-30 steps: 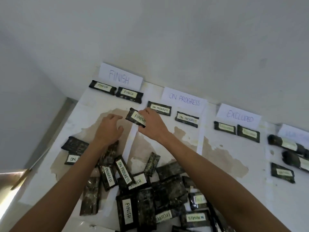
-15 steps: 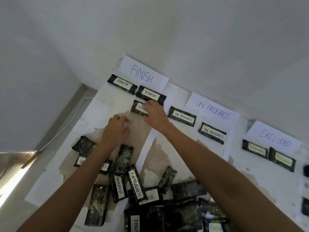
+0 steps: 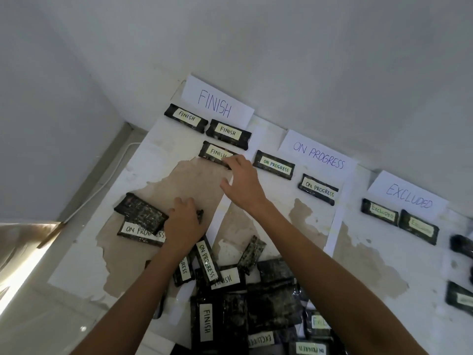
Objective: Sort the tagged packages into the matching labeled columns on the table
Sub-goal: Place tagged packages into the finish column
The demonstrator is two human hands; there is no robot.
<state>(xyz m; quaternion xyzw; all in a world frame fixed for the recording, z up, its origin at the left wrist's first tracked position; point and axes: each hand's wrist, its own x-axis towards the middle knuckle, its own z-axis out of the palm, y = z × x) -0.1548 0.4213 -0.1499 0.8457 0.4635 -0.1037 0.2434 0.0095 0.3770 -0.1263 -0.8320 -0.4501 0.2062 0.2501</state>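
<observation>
- Your right hand [image 3: 243, 184] is open, with its fingers spread wide. Its fingertips touch the right end of a dark, flat, shiny wrapped package with a pale FINISH tag [image 3: 213, 152].
- That package lies flat on the white bench with the peeling top [image 3: 163, 155]. It sits in the FINISH column, just below two more dark FINISH packages [image 3: 185, 117].
- The white paper FINISH sign [image 3: 215, 106] stands against the wall behind them.
- Your left hand [image 3: 183, 224] covers the right ends of a dark package with no tag showing [image 3: 139, 208] and a dark package tagged ON PROGRESS [image 3: 138, 230]. Its fingers are bent down. I cannot tell if it is holding one of them.
- Your two hands are apart.
- The white paper ON PROGRESS sign [image 3: 317, 155] has two dark ON PROGRESS packages [image 3: 273, 165] in front of it.
- The white paper EXCLUDED sign [image 3: 407, 198] has two dark EXCLUDED packages [image 3: 380, 211] in front of it.
- A messy pile of dark tagged packages [image 3: 271, 298] lies close to you, partly between your arms.
</observation>
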